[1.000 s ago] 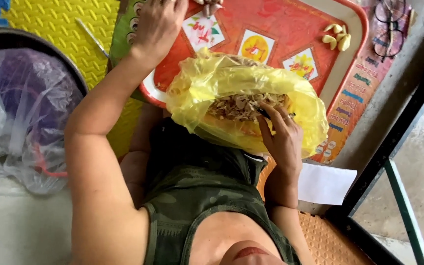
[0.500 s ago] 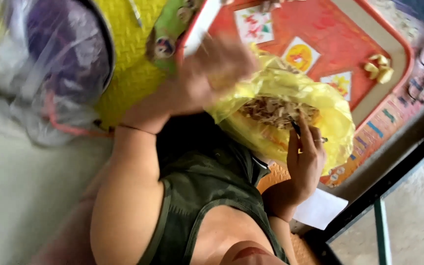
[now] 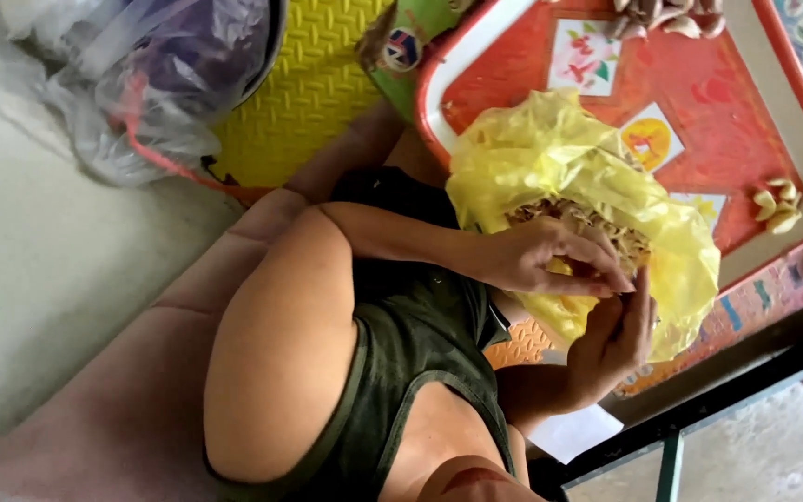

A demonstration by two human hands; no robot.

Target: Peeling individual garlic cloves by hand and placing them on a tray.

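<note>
Over the red tray [image 3: 745, 121], a crumpled yellow bag [image 3: 559, 167] holds brown scraps.

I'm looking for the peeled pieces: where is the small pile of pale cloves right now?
In the head view, the small pile of pale cloves lies at the right edge of the red tray, just right of the yellow bag.

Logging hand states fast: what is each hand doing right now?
Left hand: curled over the peelings in the yellow bag; grip unclear.
Right hand: open, against the bag's side.
</note>
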